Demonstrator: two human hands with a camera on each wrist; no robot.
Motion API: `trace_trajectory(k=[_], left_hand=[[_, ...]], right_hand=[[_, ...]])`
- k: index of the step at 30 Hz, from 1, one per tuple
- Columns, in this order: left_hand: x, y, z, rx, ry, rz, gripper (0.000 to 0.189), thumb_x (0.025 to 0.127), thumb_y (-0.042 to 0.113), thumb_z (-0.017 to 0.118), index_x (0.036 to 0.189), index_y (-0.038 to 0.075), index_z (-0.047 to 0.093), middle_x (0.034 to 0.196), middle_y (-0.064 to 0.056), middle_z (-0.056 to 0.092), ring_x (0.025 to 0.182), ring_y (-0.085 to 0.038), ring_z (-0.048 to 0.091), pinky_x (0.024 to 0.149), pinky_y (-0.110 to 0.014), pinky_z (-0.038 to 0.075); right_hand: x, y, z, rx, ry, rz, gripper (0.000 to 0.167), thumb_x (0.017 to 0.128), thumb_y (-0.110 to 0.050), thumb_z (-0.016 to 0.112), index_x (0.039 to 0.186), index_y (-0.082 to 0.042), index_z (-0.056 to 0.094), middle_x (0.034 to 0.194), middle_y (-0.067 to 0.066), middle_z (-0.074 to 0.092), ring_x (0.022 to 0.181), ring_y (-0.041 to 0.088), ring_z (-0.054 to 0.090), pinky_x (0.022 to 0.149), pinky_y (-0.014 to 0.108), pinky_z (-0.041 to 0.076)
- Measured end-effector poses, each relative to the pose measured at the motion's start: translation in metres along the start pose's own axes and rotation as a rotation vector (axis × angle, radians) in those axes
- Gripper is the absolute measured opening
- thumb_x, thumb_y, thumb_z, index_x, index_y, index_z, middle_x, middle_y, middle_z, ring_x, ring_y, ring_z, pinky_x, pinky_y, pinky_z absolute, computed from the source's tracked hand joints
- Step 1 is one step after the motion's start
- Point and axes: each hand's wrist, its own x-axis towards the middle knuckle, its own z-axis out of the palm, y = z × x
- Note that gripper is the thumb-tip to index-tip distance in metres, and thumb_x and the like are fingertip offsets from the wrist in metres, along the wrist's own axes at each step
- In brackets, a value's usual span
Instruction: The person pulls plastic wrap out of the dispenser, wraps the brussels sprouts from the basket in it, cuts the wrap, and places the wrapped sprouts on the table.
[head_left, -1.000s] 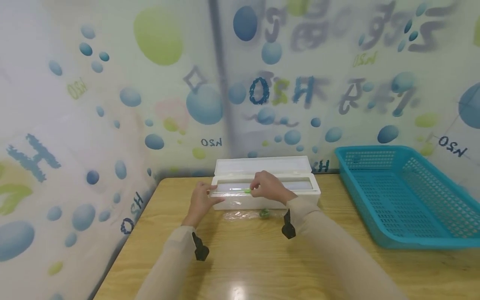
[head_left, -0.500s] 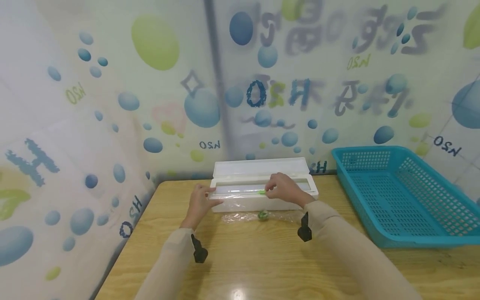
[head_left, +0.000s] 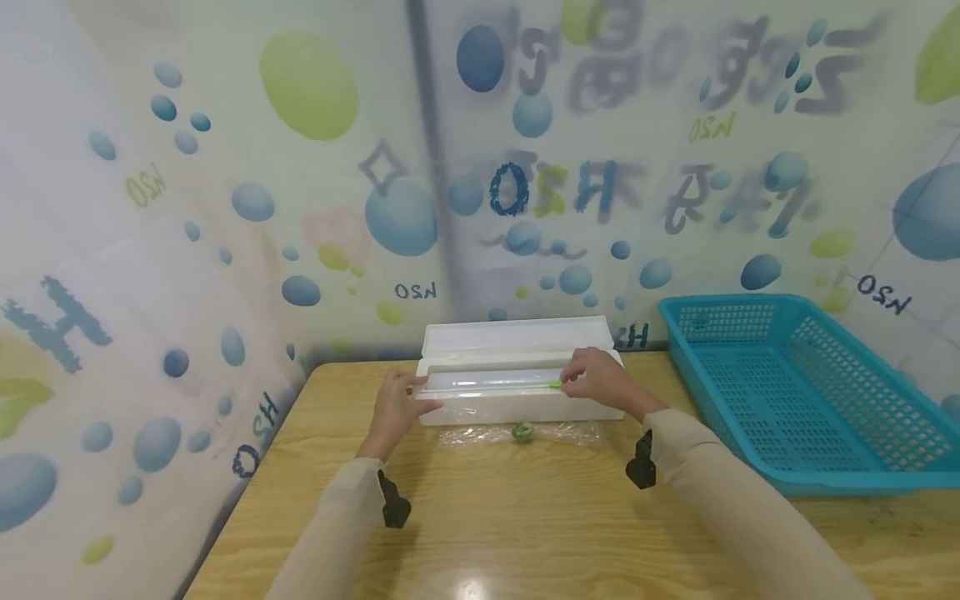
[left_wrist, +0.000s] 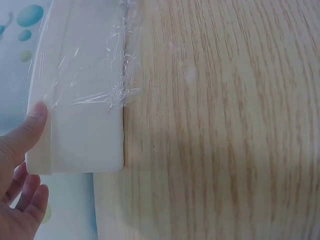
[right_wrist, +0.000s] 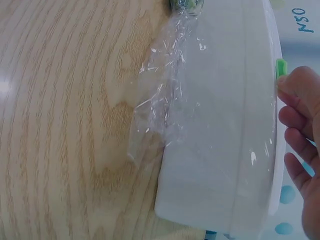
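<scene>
A long white cling film dispenser (head_left: 517, 408) lies across the table with its lid (head_left: 517, 336) raised at the back. My left hand (head_left: 394, 412) holds the dispenser's left end, its thumb on the front edge in the left wrist view. Between my right thumb and index finger is the small green slide cutter (right_wrist: 281, 67), on the dispenser's front edge; that right hand (head_left: 602, 383) is near the right end. Clear cling film (head_left: 480, 435) drapes down the front onto the table. A small green lump (head_left: 522, 432) sits at the film's lower edge; its kind is unclear.
A turquoise plastic basket (head_left: 795, 400) stands on the right of the wooden table (head_left: 495, 517). Bubble-patterned wall covering (head_left: 337, 208) rises right behind the dispenser and along the left side.
My right hand has slid the green cutter rightward along the dispenser, from about the middle to near the right end. The left hand keeps its place at the left end.
</scene>
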Motion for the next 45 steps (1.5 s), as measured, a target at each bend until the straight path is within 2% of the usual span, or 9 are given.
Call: trace_trajectory(k=[4, 12, 18, 27, 31, 34, 37, 45], left_hand=[[0.0, -0.001, 0.0, 0.002, -0.001, 0.005, 0.048, 0.064, 0.011, 0.083, 0.104, -0.006, 0.064, 0.104, -0.017, 0.05, 0.093, -0.033, 0.054, 0.079, -0.039, 0.049], [0.0, 0.003, 0.003, -0.021, 0.0, -0.003, 0.048, 0.064, 0.01, 0.082, 0.104, -0.006, 0.064, 0.102, -0.016, 0.049, 0.094, -0.033, 0.054, 0.079, -0.038, 0.05], [0.004, 0.004, 0.008, -0.031, -0.009, 0.011, 0.047, 0.064, 0.01, 0.082, 0.104, -0.006, 0.064, 0.102, -0.016, 0.049, 0.095, -0.031, 0.053, 0.082, -0.037, 0.049], [0.004, 0.008, 0.01, -0.029, -0.016, 0.019, 0.048, 0.064, 0.011, 0.082, 0.105, -0.007, 0.064, 0.102, -0.016, 0.05, 0.094, -0.032, 0.054, 0.079, -0.037, 0.049], [0.004, 0.006, 0.006, -0.009, 0.0, 0.02, 0.048, 0.064, 0.011, 0.082, 0.104, -0.007, 0.063, 0.102, -0.016, 0.05, 0.093, -0.032, 0.054, 0.078, -0.037, 0.049], [0.004, 0.004, 0.004, 0.0, 0.016, 0.017, 0.047, 0.063, 0.01, 0.083, 0.103, -0.007, 0.064, 0.103, -0.016, 0.05, 0.093, -0.032, 0.054, 0.078, -0.038, 0.049], [0.005, 0.002, 0.003, -0.002, 0.006, 0.027, 0.047, 0.063, 0.01, 0.083, 0.103, -0.008, 0.064, 0.104, -0.018, 0.05, 0.092, -0.032, 0.053, 0.078, -0.038, 0.049], [0.001, 0.001, 0.001, 0.002, 0.0, -0.002, 0.049, 0.063, 0.011, 0.083, 0.104, -0.007, 0.064, 0.103, -0.017, 0.05, 0.092, -0.033, 0.054, 0.077, -0.039, 0.049]], right_hand=[[-0.005, 0.006, -0.004, -0.035, 0.022, -0.015, 0.006, 0.08, -0.008, 0.066, 0.081, -0.008, 0.072, 0.073, -0.003, 0.056, 0.07, 0.019, 0.052, 0.065, 0.035, 0.044], [-0.016, 0.017, -0.016, -0.041, 0.015, 0.038, 0.004, 0.079, -0.01, 0.068, 0.081, -0.009, 0.072, 0.074, -0.005, 0.056, 0.072, 0.018, 0.051, 0.064, 0.034, 0.043], [-0.022, 0.019, -0.023, -0.076, 0.034, 0.006, 0.004, 0.077, -0.01, 0.07, 0.079, -0.006, 0.072, 0.07, -0.006, 0.055, 0.066, 0.015, 0.048, 0.06, 0.031, 0.041], [-0.029, 0.03, -0.031, -0.079, 0.03, -0.026, 0.004, 0.076, -0.006, 0.069, 0.079, -0.006, 0.072, 0.069, -0.006, 0.055, 0.065, 0.015, 0.049, 0.059, 0.03, 0.04], [-0.037, 0.036, -0.04, -0.11, 0.024, 0.007, 0.004, 0.077, -0.005, 0.069, 0.079, -0.005, 0.072, 0.069, -0.005, 0.055, 0.064, 0.015, 0.049, 0.057, 0.03, 0.041], [-0.041, 0.038, -0.046, -0.127, -0.005, 0.071, 0.007, 0.078, -0.007, 0.068, 0.083, -0.004, 0.072, 0.071, -0.005, 0.057, 0.066, 0.015, 0.05, 0.059, 0.03, 0.043], [-0.043, 0.038, -0.049, -0.134, -0.019, 0.101, 0.009, 0.078, -0.008, 0.068, 0.085, -0.004, 0.072, 0.073, -0.004, 0.059, 0.068, 0.016, 0.052, 0.061, 0.032, 0.044], [-0.044, 0.042, -0.046, -0.053, 0.004, 0.113, 0.008, 0.078, -0.006, 0.068, 0.085, -0.004, 0.073, 0.083, 0.002, 0.063, 0.077, 0.022, 0.056, 0.065, 0.034, 0.047]])
